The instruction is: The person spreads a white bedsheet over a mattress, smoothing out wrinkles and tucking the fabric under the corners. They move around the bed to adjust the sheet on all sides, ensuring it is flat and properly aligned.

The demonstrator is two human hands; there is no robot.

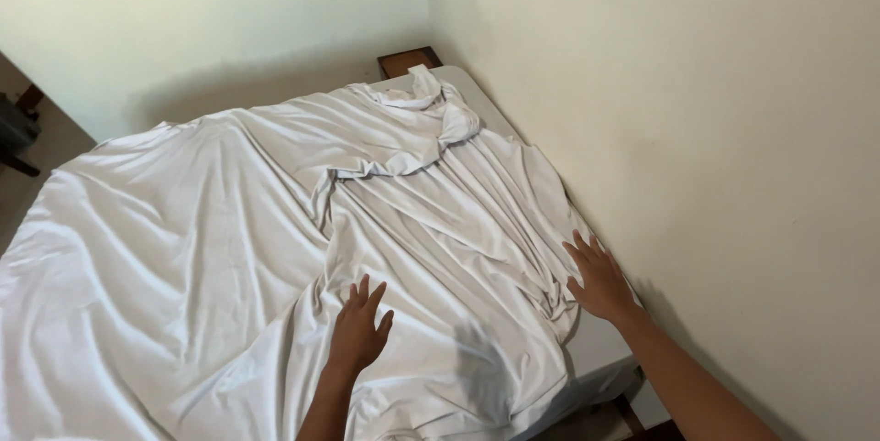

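A bedroom in a home: a bed (513,106) pushed into the corner of plain cream walls (715,111), its mattress (600,349) showing bare along the wall side under a loose, rumpled white sheet (229,248). A dark wooden piece of furniture (406,60) (only its top corner is visible) stands behind the head of the bed, and a dark object (16,134) sits at the left edge.

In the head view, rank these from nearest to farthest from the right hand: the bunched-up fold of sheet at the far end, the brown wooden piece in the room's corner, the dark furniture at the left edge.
From the right hand, flat on the white sheet by the wall:
1. Bunched-up fold of sheet, ahead toward the far end of the bed.
2. Brown wooden piece, beyond it in the corner.
3. Dark furniture, far across at the left edge.
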